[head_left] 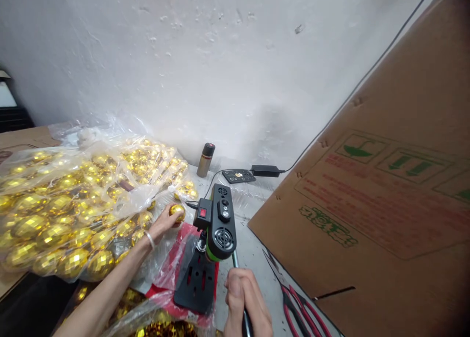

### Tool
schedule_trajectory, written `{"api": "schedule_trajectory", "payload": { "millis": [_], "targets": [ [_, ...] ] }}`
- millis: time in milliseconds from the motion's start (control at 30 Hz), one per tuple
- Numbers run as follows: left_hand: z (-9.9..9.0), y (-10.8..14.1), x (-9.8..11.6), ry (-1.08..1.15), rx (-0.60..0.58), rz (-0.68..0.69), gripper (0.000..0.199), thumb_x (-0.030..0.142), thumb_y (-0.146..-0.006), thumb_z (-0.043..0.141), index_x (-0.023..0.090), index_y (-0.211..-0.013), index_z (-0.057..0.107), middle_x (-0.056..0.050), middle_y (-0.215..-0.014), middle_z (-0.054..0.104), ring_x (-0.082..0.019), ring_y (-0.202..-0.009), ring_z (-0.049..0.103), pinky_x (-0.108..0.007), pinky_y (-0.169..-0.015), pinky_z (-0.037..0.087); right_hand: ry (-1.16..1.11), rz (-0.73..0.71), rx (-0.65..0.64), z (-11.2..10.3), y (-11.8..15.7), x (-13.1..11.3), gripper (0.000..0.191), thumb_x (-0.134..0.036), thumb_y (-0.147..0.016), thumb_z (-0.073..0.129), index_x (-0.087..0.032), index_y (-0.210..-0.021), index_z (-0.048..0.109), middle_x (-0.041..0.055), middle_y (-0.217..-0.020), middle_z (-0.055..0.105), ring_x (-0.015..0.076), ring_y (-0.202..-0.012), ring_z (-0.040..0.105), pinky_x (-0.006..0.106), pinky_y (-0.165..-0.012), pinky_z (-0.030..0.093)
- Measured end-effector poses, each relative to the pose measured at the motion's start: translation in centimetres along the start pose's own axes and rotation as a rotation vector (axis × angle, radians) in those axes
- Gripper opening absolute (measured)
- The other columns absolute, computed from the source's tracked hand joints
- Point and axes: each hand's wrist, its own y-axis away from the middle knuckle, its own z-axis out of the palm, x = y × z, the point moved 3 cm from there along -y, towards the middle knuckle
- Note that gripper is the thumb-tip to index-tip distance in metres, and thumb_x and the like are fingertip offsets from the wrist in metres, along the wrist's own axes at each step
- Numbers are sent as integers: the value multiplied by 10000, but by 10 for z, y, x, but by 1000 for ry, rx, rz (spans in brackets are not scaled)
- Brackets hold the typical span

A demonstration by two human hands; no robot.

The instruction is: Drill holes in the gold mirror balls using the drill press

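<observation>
My left hand [167, 222] reaches to the middle of the view, its fingers closed around a shiny gold faceted ball [176, 213]. A fist of my right hand [246, 298] grips a thin dark rod-like tool [235, 259]; its upper end runs behind a black device, so its kind is hidden. This device [223, 219], with two round grilles and buttons, stands between my hands on a slotted black base [196, 283]. Beside it is a small black box with a red switch [202, 213]. Red plastic packaging [161, 292] lies under the base.
Clear plastic bags of gold balls [66, 205] fill the left side. A dark-capped bottle [205, 160], a black patterned panel [238, 176] and a power adapter [266, 170] stand near the wall. Red-handled scissors [293, 298] lie at right, beside a large cardboard box [367, 180].
</observation>
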Motion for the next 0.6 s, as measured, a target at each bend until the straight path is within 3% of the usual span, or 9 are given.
{"api": "schedule_trajectory", "payload": {
  "millis": [100, 200, 300, 467, 600],
  "targets": [
    [-5, 50, -2, 147, -89, -69, 552, 623, -849, 687, 207, -1202, 608, -83, -1157, 732, -245, -1000, 745, -386, -882, 625, -15, -137, -102, -3, -12, -2, 287, -49, -1029, 456, -215, -805, 522, -31, -717, 498, 93, -603, 487, 226, -572, 390],
    [3, 99, -15, 318, -146, -149, 630, 636, -859, 705, 229, -1316, 555, -99, -1282, 716, -277, -1118, 729, -427, -958, 609, 15, -188, -176, -8, -20, -2, 269, -58, -1025, 454, -214, -824, 540, -36, -705, 500, 90, -594, 499, 211, -554, 403],
    [18, 128, -36, 167, -102, -55, 682, 652, -836, 717, 198, -1319, 555, -138, -1320, 705, -333, -1261, 666, -487, -1084, 548, 52, -174, -194, -10, -22, -4, 272, -80, -1035, 450, -217, -821, 548, -40, -696, 501, 92, -597, 503, 209, -549, 404],
    [41, 134, -73, -185, -20, 135, 630, 583, -883, 683, 200, -1365, 549, -179, -1356, 700, -378, -1272, 669, -595, -1130, 502, 76, -200, -228, -11, -20, -7, 251, -79, -1037, 450, -226, -856, 545, -38, -720, 516, 91, -623, 528, 194, -554, 424],
    [47, 126, -82, -312, 12, 311, 606, 521, -878, 715, 211, -1378, 573, -197, -1377, 699, -414, -1295, 654, -643, -1127, 500, 58, -218, -207, -10, -17, -6, 240, -69, -1032, 447, -221, -874, 544, -32, -732, 518, 88, -623, 527, 190, -560, 436]
  ]
}}
